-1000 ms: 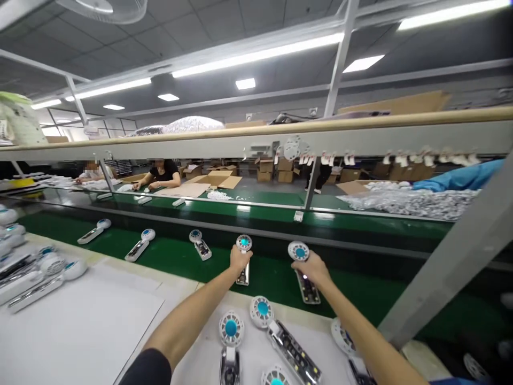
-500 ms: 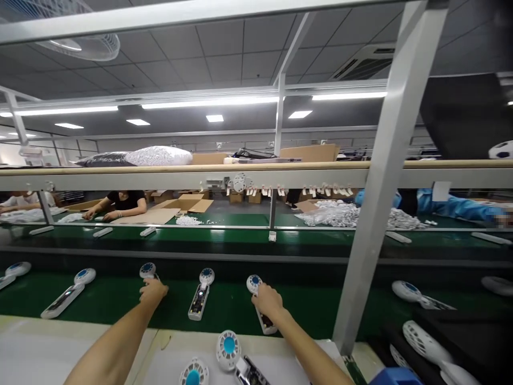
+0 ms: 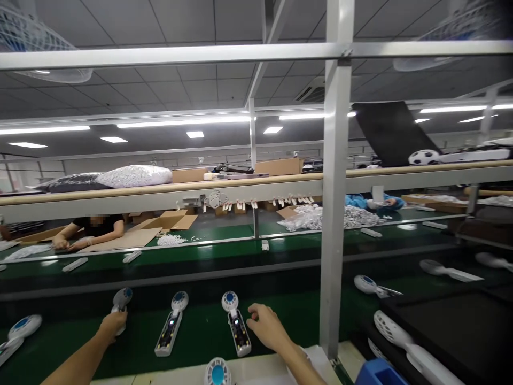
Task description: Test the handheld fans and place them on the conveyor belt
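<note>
On my feed the left hand [image 3: 113, 324] sits curled, its fingers closed narrowly over the neck of a white plastic handheld fan [image 3: 122, 297] with a blue hub, which lies on the green conveyor belt [image 3: 200, 331]. How firm that grip is I cannot tell. The right hand [image 3: 266, 326] is spread wide, its fingers [image 3: 250, 322] just beside a second white fan [image 3: 238, 332] with a circuit board showing along its open handle, and I cannot tell whether they touch it. A third open-backed fan [image 3: 170, 326] lies between the hands, and a blue plastic crate [image 3: 379, 373] sits at lower right, past the steel upright [image 3: 334, 187].
</note>
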`<move>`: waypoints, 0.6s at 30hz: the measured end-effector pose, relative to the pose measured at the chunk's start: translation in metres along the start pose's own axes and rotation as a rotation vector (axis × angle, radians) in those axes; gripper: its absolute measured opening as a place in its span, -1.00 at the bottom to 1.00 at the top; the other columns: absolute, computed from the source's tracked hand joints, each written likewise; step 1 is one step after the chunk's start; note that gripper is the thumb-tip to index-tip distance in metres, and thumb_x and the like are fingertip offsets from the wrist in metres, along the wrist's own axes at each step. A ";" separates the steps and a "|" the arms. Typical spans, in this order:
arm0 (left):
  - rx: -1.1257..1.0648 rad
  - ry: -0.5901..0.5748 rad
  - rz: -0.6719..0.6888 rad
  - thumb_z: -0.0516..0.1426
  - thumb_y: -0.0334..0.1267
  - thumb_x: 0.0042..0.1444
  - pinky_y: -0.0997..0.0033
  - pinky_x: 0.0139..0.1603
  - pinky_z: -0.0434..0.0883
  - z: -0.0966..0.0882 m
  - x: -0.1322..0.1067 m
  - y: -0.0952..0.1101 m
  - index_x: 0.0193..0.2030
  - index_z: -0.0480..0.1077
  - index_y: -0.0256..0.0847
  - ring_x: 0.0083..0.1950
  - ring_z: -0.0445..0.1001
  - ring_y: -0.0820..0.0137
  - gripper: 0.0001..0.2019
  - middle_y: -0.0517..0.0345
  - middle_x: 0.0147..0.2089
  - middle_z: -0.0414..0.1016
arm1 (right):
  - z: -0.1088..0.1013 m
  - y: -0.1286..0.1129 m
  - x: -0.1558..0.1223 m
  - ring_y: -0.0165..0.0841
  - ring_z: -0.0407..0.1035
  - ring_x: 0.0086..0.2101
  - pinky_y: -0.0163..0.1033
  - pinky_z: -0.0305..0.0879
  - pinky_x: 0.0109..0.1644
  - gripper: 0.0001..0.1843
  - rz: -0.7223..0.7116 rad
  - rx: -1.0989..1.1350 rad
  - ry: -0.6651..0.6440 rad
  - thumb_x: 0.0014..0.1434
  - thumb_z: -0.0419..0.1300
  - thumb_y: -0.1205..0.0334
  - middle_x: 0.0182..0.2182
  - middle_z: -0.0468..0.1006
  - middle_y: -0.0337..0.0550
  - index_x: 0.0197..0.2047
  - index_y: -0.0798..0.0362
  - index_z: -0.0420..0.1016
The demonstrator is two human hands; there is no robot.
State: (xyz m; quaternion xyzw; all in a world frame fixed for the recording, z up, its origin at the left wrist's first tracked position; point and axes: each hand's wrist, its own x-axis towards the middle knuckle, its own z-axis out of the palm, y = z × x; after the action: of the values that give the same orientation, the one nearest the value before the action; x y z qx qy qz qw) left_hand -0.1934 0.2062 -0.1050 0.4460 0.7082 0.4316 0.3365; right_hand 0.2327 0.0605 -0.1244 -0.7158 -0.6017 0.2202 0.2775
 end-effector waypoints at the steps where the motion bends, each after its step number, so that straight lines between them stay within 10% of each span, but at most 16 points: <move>1: -0.055 0.003 -0.065 0.18 -0.12 0.29 0.29 -0.20 0.54 -0.002 0.002 0.000 0.02 0.42 -0.27 -0.18 0.53 0.35 -0.72 0.06 -0.10 0.48 | 0.000 0.002 -0.001 -0.19 0.49 -0.02 -0.21 0.30 0.04 -0.62 -0.012 0.033 0.026 0.20 0.17 0.30 -0.07 0.62 -0.01 0.07 0.10 0.57; 9: -0.629 -0.094 0.024 0.08 -0.36 0.16 0.41 -0.55 0.40 -0.008 -0.031 0.038 -0.25 0.37 -0.32 -0.49 0.43 0.37 -0.91 -0.03 -0.33 0.54 | 0.011 0.018 0.002 -0.33 0.51 -0.27 -0.34 0.27 -0.19 -0.70 -0.035 0.172 0.113 0.14 0.10 0.40 -0.28 0.63 -0.13 -0.14 0.08 0.63; 18: -0.839 -0.228 0.238 0.30 -0.32 -0.16 0.26 -0.33 0.65 -0.004 -0.167 0.116 -0.04 0.51 -0.15 -0.20 0.64 0.13 -0.56 0.06 0.05 0.61 | 0.018 0.020 0.001 -0.32 0.49 -0.32 -0.33 0.23 -0.26 -0.70 -0.052 0.198 0.128 0.13 0.09 0.44 -0.40 0.61 -0.17 -0.20 0.06 0.63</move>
State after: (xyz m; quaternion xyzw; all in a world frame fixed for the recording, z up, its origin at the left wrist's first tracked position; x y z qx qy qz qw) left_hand -0.0945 0.0777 0.0179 0.3938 0.3742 0.6653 0.5121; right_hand 0.2362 0.0618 -0.1512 -0.6817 -0.5763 0.2253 0.3904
